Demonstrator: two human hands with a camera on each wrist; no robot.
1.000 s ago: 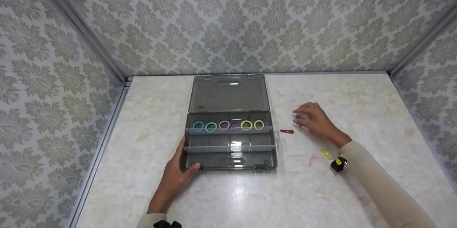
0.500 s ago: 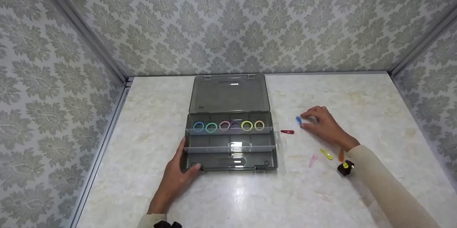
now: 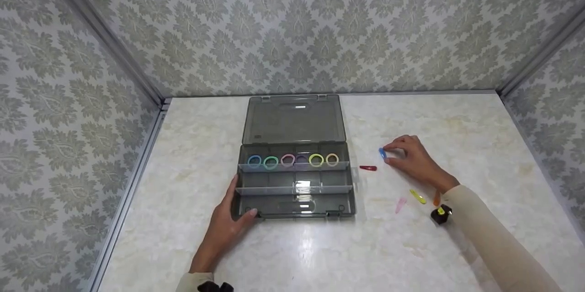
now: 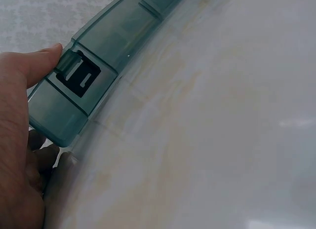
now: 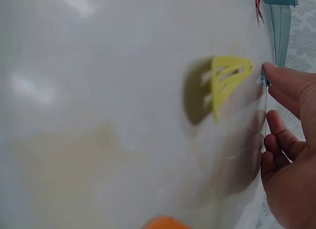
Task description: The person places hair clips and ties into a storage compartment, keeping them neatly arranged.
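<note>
My left hand (image 3: 224,228) grips the front left corner of a smoky translucent storage box (image 3: 269,203), thumb on the front edge and fingers along the left side. In the left wrist view, the thumb lies near a dark latch (image 4: 81,73) on the box's front wall. To the right of the box, my right hand (image 3: 418,159) pinches a blue hair clip (image 3: 382,153) between thumb and fingertips, close over the table. A red hair clip (image 3: 368,168) lies between that hand and the box. Several coloured hair ties, one of them yellow (image 3: 311,159), line the back compartment.
A pink clip (image 3: 401,205), a yellow clip (image 3: 417,197) and an orange clip (image 3: 437,198) lie near my right wrist. The box lid (image 3: 292,123) is folded back flat behind it. Patterned walls (image 3: 297,31) enclose the table (image 3: 183,146).
My right hand has shifted slightly right and back, so the blue clip shows at its fingertips. The orange clip has come into view by the wrist. My left hand has stayed put.
</note>
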